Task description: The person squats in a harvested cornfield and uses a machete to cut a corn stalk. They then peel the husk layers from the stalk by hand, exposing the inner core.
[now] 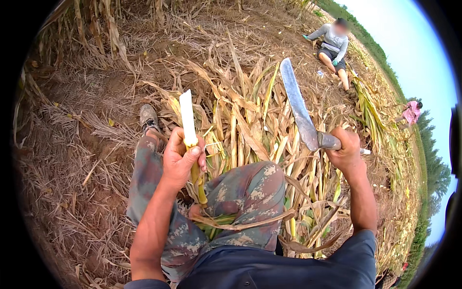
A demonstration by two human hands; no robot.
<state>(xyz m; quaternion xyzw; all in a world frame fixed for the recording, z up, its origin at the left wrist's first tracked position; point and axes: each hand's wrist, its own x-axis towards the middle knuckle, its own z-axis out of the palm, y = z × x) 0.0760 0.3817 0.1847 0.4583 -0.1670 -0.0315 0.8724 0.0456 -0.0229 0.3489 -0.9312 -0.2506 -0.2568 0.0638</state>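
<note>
My left hand (pixel 184 155) grips a yellow-green corn stalk (pixel 197 182); its upper section (pixel 187 117) is peeled white and stands up above my fingers, with a rough end. The stalk's lower part reaches down between my legs. In my right hand (pixel 344 148) is the handle (pixel 329 141) of a sickle-like knife. Its curved metal blade (pixel 296 101) points up and away from me, apart from the stalk. Dry corn leaves and stalks (pixel 249 123) lie in a heap in front of my knees. A long dry leaf (pixel 245 226) crosses my camouflage trousers (pixel 249 195).
Standing dry corn (pixel 97 25) rises at the upper left. One person (pixel 332 43) in green gloves sits on the ground at the upper right; another person (pixel 411 112) in pink is farther off. Straw (pixel 83 144) covers the soil at left. More corn stalks (pixel 370 104) lie at right.
</note>
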